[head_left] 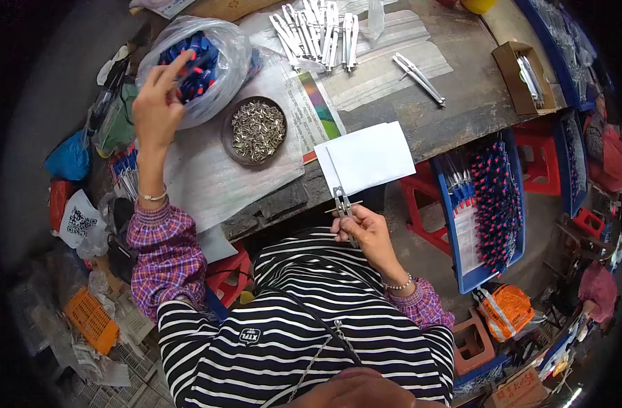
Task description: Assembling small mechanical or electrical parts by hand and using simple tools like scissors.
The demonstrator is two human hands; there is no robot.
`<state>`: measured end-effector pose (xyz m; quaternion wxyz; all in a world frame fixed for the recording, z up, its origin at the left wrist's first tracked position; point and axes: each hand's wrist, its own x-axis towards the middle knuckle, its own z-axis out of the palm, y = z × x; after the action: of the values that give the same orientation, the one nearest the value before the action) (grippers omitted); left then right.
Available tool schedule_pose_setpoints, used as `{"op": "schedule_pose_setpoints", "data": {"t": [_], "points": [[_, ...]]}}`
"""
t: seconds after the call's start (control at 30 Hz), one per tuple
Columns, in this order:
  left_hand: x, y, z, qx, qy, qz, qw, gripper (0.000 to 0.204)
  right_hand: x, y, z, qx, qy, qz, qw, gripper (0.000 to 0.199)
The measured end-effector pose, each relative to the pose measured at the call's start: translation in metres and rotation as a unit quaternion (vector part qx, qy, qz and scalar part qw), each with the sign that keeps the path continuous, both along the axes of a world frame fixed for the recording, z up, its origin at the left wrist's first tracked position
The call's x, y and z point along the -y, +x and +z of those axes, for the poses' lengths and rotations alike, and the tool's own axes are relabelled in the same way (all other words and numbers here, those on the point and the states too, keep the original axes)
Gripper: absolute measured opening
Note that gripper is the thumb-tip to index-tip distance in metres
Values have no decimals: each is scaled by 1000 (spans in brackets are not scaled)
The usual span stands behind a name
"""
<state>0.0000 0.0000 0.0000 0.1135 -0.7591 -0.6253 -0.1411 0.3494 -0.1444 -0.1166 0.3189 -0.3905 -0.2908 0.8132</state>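
Metal tool piece [343, 204], silver and slender, just right of centre in the frame: pinched between thumb and fingers of the right hand [367, 234], tilted slightly, upper end overlapping the near edge of white paper [372, 160]. Thin crosspiece visible near the fingertips. Left hand [158, 105], upper left of the frame: raised at the mouth of a clear plastic bag [236, 58], index finger extended over blue-and-red pieces [202, 51] inside; cannot tell whether grasping anything or merely touching.

Right of the bag, on the tabletop [467, 71]: round dark bowl [227, 139] filled with small metal pins [258, 130], set on newspaper [202, 183]. Top centre: heap of similar silver tools [318, 34], lying side by side and partly overlapping. Farther right, well apart from the heap: single silver tool [420, 80], lying diagonally. Upper right: open cardboard box [513, 80] with metal parts inside. Below, right of the tabletop edge: blue tray [469, 282] with tools bearing blue-and-red handles [494, 204], massed along the right side, near red stools [537, 146].
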Motion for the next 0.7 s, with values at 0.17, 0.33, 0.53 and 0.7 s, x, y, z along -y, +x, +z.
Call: {"op": "schedule_pose_setpoints", "data": {"t": [0.17,0.33,0.53,0.7], "points": [[23,24,6,479,-76,-6,875,49,-2,-7,0,20,18,3,1000,19],[54,93,-4,593,-302,-32,746,38,0,-8,11,29,18,3,999,18],[66,121,-45,643,-435,-42,629,31,-1,-8,23,36,27,19,999,16],[61,124,-44,599,-464,14,652,18,0,-7,22,18,14,30,999,17]]}}
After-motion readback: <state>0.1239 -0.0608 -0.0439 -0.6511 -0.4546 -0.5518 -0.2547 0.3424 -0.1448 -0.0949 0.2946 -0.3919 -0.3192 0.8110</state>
